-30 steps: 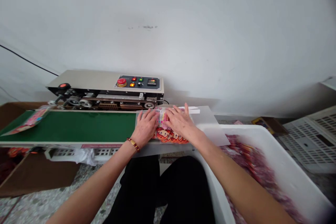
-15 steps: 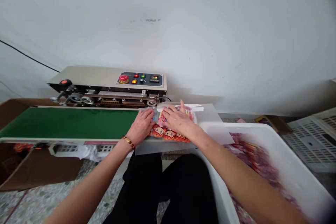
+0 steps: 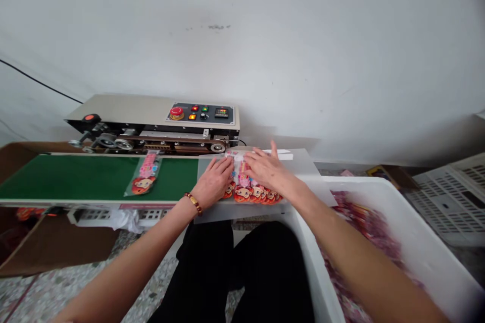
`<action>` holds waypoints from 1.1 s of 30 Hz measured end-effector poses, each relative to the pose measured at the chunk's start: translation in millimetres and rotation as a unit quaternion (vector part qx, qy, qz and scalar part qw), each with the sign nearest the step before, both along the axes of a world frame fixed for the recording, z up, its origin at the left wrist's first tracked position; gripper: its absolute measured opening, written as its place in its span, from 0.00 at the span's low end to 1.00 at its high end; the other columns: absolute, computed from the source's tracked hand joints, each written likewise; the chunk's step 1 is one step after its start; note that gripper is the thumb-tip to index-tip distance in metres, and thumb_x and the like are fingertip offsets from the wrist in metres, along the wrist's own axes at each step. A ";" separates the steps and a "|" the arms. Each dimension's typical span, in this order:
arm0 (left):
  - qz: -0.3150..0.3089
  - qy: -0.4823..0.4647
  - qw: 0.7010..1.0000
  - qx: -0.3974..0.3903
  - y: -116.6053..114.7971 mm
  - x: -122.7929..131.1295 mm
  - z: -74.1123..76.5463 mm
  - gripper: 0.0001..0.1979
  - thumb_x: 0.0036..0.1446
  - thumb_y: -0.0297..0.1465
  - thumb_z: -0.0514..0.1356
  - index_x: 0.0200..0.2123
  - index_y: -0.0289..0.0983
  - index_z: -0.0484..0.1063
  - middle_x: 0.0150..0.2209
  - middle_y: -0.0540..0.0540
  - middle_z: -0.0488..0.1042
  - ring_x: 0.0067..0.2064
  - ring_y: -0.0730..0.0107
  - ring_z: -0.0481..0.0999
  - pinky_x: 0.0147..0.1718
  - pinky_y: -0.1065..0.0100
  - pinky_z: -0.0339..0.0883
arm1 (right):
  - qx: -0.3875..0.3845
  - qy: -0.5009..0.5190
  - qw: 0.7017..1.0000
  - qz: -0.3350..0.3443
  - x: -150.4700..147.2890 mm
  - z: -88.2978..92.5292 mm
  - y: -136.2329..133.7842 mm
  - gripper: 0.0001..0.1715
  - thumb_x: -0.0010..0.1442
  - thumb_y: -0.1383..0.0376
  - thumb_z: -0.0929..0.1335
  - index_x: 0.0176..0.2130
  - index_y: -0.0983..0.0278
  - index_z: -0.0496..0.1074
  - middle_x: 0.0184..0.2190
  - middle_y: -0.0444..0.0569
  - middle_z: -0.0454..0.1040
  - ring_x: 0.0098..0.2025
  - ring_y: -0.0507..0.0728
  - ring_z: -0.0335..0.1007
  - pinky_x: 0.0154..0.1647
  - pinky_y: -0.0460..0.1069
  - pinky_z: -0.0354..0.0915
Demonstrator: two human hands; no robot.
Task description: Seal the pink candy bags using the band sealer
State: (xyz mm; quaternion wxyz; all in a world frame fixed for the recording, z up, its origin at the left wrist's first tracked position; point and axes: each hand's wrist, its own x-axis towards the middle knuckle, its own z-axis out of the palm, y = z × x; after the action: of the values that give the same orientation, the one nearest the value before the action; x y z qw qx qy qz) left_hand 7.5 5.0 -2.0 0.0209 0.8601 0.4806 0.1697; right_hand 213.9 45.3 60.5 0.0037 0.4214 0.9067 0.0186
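A fanned stack of small clear packets (image 3: 248, 189) printed with red cartoon faces lies on a grey feed plate (image 3: 303, 166) at the right end of the sealing machine. My left hand (image 3: 215, 180), a beaded bracelet on its wrist, rests flat on the stack's left side with fingers stretched out. Flat on the stack's right side lies my right hand (image 3: 270, 170), fingers spread. One packet (image 3: 144, 175) lies alone on the green conveyor belt (image 3: 68, 176), its top under the sealing rollers.
The band sealer (image 3: 159, 123) with red button and lit panel stands against the white wall. A white tub (image 3: 409, 222) full of pink packets is at my right. A white crate (image 3: 450, 202) sits far right, cardboard boxes (image 3: 49, 247) at left below the belt.
A single packet has left the stack and now travels left on the green belt. Both hands stay flat on the stack, which is fanned a little more to the right.
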 end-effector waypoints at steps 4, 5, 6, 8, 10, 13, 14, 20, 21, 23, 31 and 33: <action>0.047 -0.019 0.999 0.006 -3.3 -0.1 -5.9 0.22 0.69 0.29 0.48 0.63 0.31 0.65 0.66 0.32 0.65 0.68 0.52 0.63 0.69 0.44 0.54 | 0.018 -0.012 1.000 -0.003 17.4 6.7 -12.3 0.17 0.71 0.60 0.64 0.53 0.60 0.77 0.60 0.54 0.74 0.68 0.69 0.59 0.70 0.77 0.26; 0.046 -0.024 0.999 0.005 -3.1 -1.7 -6.0 0.22 0.69 0.29 0.48 0.63 0.31 0.65 0.66 0.32 0.65 0.68 0.52 0.63 0.69 0.44 0.55 | 0.016 -0.014 1.000 -0.001 18.1 6.6 -14.9 0.17 0.71 0.60 0.64 0.53 0.60 0.77 0.61 0.54 0.73 0.68 0.69 0.58 0.70 0.77 0.27; 0.045 -0.028 0.999 0.004 -2.4 -3.7 -5.8 0.22 0.69 0.30 0.48 0.63 0.31 0.65 0.66 0.32 0.66 0.68 0.53 0.64 0.69 0.44 0.55 | 0.013 -0.017 1.000 0.000 17.6 5.8 -16.8 0.17 0.70 0.61 0.65 0.54 0.59 0.77 0.62 0.53 0.72 0.68 0.69 0.58 0.70 0.77 0.27; 0.046 -0.033 0.998 0.001 -0.7 -8.2 -5.1 0.23 0.69 0.30 0.48 0.64 0.32 0.64 0.66 0.32 0.66 0.68 0.53 0.64 0.68 0.43 0.55 | 0.009 -0.020 1.000 0.002 13.9 3.0 -18.1 0.17 0.69 0.61 0.66 0.54 0.59 0.77 0.62 0.52 0.72 0.68 0.68 0.58 0.70 0.77 0.28; 0.044 -0.034 0.998 -0.005 -0.1 -13.3 -5.0 0.23 0.69 0.30 0.48 0.65 0.33 0.63 0.66 0.33 0.65 0.68 0.52 0.63 0.68 0.43 0.55 | 0.005 -0.024 1.000 0.001 9.4 -0.1 -16.7 0.17 0.69 0.61 0.65 0.54 0.58 0.77 0.62 0.51 0.73 0.68 0.68 0.58 0.70 0.77 0.27; 0.020 -0.034 0.999 -0.011 -4.7 -19.1 -5.7 0.23 0.70 0.30 0.47 0.65 0.33 0.63 0.66 0.33 0.65 0.69 0.54 0.63 0.68 0.45 0.56 | -0.003 -0.027 1.000 0.000 5.6 -2.6 -13.9 0.17 0.70 0.60 0.65 0.54 0.57 0.77 0.61 0.51 0.73 0.67 0.69 0.59 0.70 0.77 0.28; 0.005 -0.032 0.999 -0.011 -7.7 -20.0 -5.9 0.23 0.70 0.31 0.47 0.65 0.33 0.63 0.66 0.34 0.65 0.69 0.55 0.62 0.69 0.46 0.56 | -0.005 -0.025 1.000 -0.001 5.2 -2.6 -13.4 0.17 0.70 0.60 0.64 0.53 0.57 0.77 0.61 0.51 0.74 0.66 0.69 0.60 0.70 0.77 0.28; -0.036 -0.008 0.999 0.003 -25.1 -14.7 -7.3 0.23 0.71 0.34 0.50 0.65 0.33 0.62 0.67 0.34 0.64 0.71 0.54 0.60 0.70 0.46 0.54 | -0.027 0.037 0.999 -0.019 -7.8 5.3 -8.4 0.20 0.72 0.63 0.59 0.52 0.58 0.77 0.59 0.52 0.73 0.66 0.67 0.59 0.70 0.75 0.33; -0.035 -0.009 0.999 0.003 -25.9 -13.1 -7.4 0.23 0.71 0.33 0.50 0.65 0.33 0.61 0.68 0.34 0.64 0.71 0.53 0.60 0.69 0.46 0.54 | -0.041 0.053 0.997 -0.025 -13.7 7.1 -5.5 0.21 0.72 0.65 0.58 0.52 0.58 0.77 0.59 0.52 0.73 0.65 0.66 0.60 0.70 0.74 0.36; -0.034 -0.017 0.999 0.001 -25.8 -10.2 -7.0 0.23 0.71 0.33 0.50 0.65 0.32 0.62 0.67 0.32 0.64 0.71 0.52 0.60 0.69 0.45 0.54 | -0.071 0.072 0.994 -0.043 -27.3 9.3 2.5 0.23 0.69 0.69 0.57 0.52 0.58 0.77 0.57 0.53 0.73 0.62 0.65 0.62 0.68 0.74 0.43; -0.025 -0.028 0.999 -0.004 -25.4 -5.8 -6.6 0.22 0.71 0.33 0.49 0.65 0.34 0.60 0.65 0.30 0.64 0.70 0.52 0.61 0.69 0.44 0.54 | -0.151 0.076 0.982 -0.088 -49.5 -5.0 25.8 0.26 0.59 0.76 0.61 0.46 0.57 0.80 0.54 0.51 0.75 0.57 0.64 0.66 0.59 0.64 0.55; -0.024 -0.027 0.999 -0.002 -25.7 -6.0 -9.4 0.23 0.71 0.32 0.49 0.65 0.33 0.59 0.66 0.29 0.63 0.70 0.50 0.60 0.69 0.43 0.54 | -0.137 0.081 0.984 -0.081 -47.0 -6.4 25.7 0.27 0.59 0.76 0.61 0.48 0.57 0.80 0.55 0.51 0.74 0.57 0.63 0.66 0.59 0.63 0.55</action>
State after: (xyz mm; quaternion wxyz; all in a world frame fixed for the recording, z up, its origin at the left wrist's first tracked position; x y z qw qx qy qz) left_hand 1.5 -20.7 -11.4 0.0399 0.8666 0.4592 0.1913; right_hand 166.9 71.1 54.1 -0.0104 0.4887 0.8610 -0.1408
